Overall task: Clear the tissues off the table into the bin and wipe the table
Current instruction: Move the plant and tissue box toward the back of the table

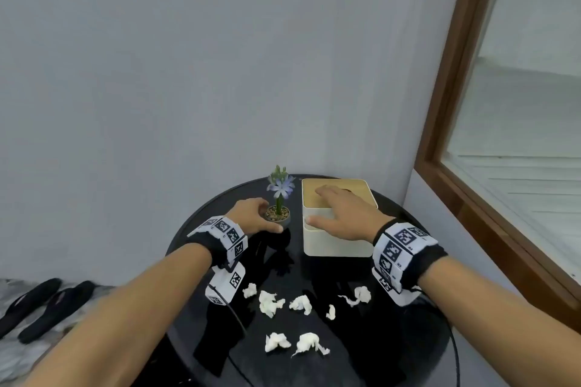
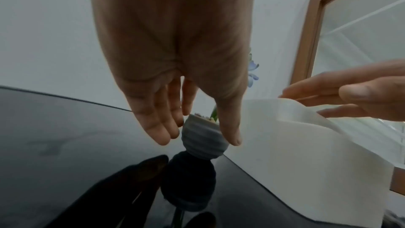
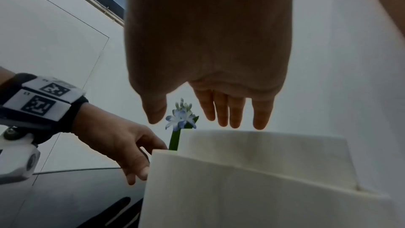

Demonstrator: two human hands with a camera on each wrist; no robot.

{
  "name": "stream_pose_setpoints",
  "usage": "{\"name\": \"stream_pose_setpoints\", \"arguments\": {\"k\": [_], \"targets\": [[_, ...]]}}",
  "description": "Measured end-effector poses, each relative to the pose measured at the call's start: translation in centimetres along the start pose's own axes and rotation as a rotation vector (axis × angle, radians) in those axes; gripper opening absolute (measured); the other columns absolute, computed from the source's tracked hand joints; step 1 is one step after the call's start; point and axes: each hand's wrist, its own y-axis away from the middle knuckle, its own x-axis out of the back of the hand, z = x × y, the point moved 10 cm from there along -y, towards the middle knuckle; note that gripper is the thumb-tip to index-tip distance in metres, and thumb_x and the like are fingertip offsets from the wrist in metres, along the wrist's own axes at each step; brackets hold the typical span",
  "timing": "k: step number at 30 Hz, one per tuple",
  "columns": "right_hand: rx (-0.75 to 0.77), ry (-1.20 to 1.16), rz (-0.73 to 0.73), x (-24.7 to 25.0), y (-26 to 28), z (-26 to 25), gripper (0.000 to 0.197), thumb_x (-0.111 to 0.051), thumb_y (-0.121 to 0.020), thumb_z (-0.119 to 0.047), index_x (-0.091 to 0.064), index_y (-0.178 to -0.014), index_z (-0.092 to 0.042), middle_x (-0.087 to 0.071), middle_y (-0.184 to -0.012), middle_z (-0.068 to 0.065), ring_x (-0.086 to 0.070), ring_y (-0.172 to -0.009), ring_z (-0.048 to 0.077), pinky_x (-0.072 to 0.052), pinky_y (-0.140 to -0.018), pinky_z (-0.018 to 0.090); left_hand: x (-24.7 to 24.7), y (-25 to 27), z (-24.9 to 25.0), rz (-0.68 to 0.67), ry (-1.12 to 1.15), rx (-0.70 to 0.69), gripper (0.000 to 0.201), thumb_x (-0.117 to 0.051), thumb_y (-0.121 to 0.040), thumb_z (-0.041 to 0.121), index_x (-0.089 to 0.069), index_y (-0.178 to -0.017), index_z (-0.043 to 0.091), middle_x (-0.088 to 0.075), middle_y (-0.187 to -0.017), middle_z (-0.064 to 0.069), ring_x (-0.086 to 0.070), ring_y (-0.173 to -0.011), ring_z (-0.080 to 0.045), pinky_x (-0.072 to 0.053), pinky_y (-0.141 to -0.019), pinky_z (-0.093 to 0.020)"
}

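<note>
Tissues (image 1: 290,320) lie crumpled on the near half of our black surface (image 1: 408,339), well apart from both hands. Our left hand (image 1: 251,217) has fingers and thumb either side of the small pot (image 1: 278,216), seemingly touching it; our right hand (image 1: 342,214) hovers flat and relaxed over the box (image 1: 333,242), holding nothing. We judge we are shifting these aside first: grip the pot low and lift the box squarely. No bin shows anywhere. Only the left wrist view shows the pot's ribbed side (image 2: 202,138) and thumb placement; only the head view shows the tissues.
</note>
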Motion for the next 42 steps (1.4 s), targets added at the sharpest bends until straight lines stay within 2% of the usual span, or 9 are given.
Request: {"name": "stream_pose_setpoints", "arguments": {"k": [6,10,17,19,23,26,31,35,42], "targets": [[0.021,0.056,-0.014,-1.0,-0.5,0.2,0.073,-0.049,-0.089,-0.059,-0.034,-0.144,-0.013,-0.038,-0.15,0.003,-0.041,-0.133,0.024,-0.033,-0.11,0.041,-0.9,-0.7,0.1,0.019,0.022,0.016,0.073,-0.08,-0.069,0.053,-0.058,-0.128,0.017,-0.065,-0.123,-0.003,-0.059,-0.113,-0.019,-0.041,-0.09,-0.024],[0.043,0.069,-0.005,-1.5,-0.6,0.6,0.074,-0.046,-0.09,-0.059,-0.031,-0.148,-0.015,-0.027,-0.158,0.001,-0.029,-0.143,0.021,-0.02,-0.118,0.042,-0.9,-1.1,-0.5,0.051,0.064,0.009,0.071,-0.081,-0.067,0.052,-0.06,-0.127,0.02,-0.066,-0.119,0.001,-0.059,-0.111,-0.016,-0.039,-0.089,-0.022],[0.069,0.071,0.011,-2.5,-0.9,1.4,0.078,-0.042,-0.09,-0.061,-0.021,-0.152,-0.019,-0.017,-0.162,-0.001,-0.015,-0.149,0.016,-0.01,-0.12,0.04,-0.2,-3.2,-1.8,0.07,0.112,0.026,0.07,-0.083,-0.061,0.052,-0.063,-0.122,0.024,-0.068,-0.107,0.007,-0.064,-0.097,-0.012,-0.051,-0.092,-0.027],[0.077,0.081,0.011,-2.7,-0.9,1.4,0.079,-0.04,-0.091,-0.062,-0.018,-0.153,-0.019,-0.013,-0.163,-0.002,-0.011,-0.15,0.016,-0.007,-0.121,0.039,0.4,-4.1,-1.8,0.084,0.129,0.031,0.066,-0.083,-0.059,0.052,-0.064,-0.117,0.026,-0.069,-0.104,0.008,-0.065,-0.093,-0.011,-0.052,-0.085,-0.024],[0.092,0.095,0.019,-2.8,-0.6,1.4,0.079,-0.039,-0.091,-0.062,-0.014,-0.154,-0.02,-0.01,-0.164,-0.003,-0.007,-0.15,0.014,-0.004,-0.12,0.036,1.5,-6.2,-1.4,0.117,0.147,0.013,0.054,-0.084,-0.062,0.046,-0.066,-0.109,0.027,-0.068,-0.096,0.009,-0.061,-0.084,-0.003,-0.04,-0.067,-0.012],[0.09,0.09,0.027,-2.6,-0.6,1.3,0.078,-0.038,-0.092,-0.061,-0.011,-0.154,-0.022,-0.008,-0.164,-0.005,-0.005,-0.15,0.012,-0.002,-0.12,0.034,2.0,-8.3,-1.5,0.136,0.174,0.019,0.057,-0.085,-0.062,0.043,-0.067,-0.112,0.024,-0.069,-0.098,0.006,-0.063,-0.086,-0.007,-0.049,-0.075,-0.017],[0.094,0.06,0.039,-2.4,-0.6,1.2,0.078,-0.04,-0.091,-0.062,-0.011,-0.154,-0.025,-0.008,-0.164,-0.008,-0.004,-0.15,0.009,0.001,-0.12,0.032,1.9,-11.4,-1.6,0.133,0.16,0.031,0.057,-0.084,-0.064,0.044,-0.066,-0.114,0.022,-0.068,-0.1,0.003,-0.062,-0.092,-0.014,-0.043,-0.077,-0.021],[0.077,0.037,0.049,-2.3,-0.7,1.2,0.079,-0.041,-0.089,-0.064,-0.012,-0.153,-0.029,-0.009,-0.163,-0.011,-0.005,-0.149,0.006,0.002,-0.119,0.029,1.2,-13.8,-2.2,0.118,0.158,0.056,0.065,-0.085,-0.058,0.05,-0.068,-0.112,0.019,-0.071,-0.101,0.001,-0.067,-0.092,-0.017,-0.056,-0.086,-0.032],[0.056,0.024,0.107,-2.1,-0.7,1.0,0.079,-0.044,-0.086,-0.065,-0.016,-0.152,-0.03,-0.013,-0.161,-0.014,-0.009,-0.148,0.004,0.006,-0.115,0.022,0.6,-16.7,-1.7,0.089,0.164,0.036,0.067,-0.084,-0.053,0.053,-0.069,-0.109,0.02,-0.072,-0.1,-0.001,-0.069,-0.09,-0.019,-0.058,-0.084,-0.037]]}}
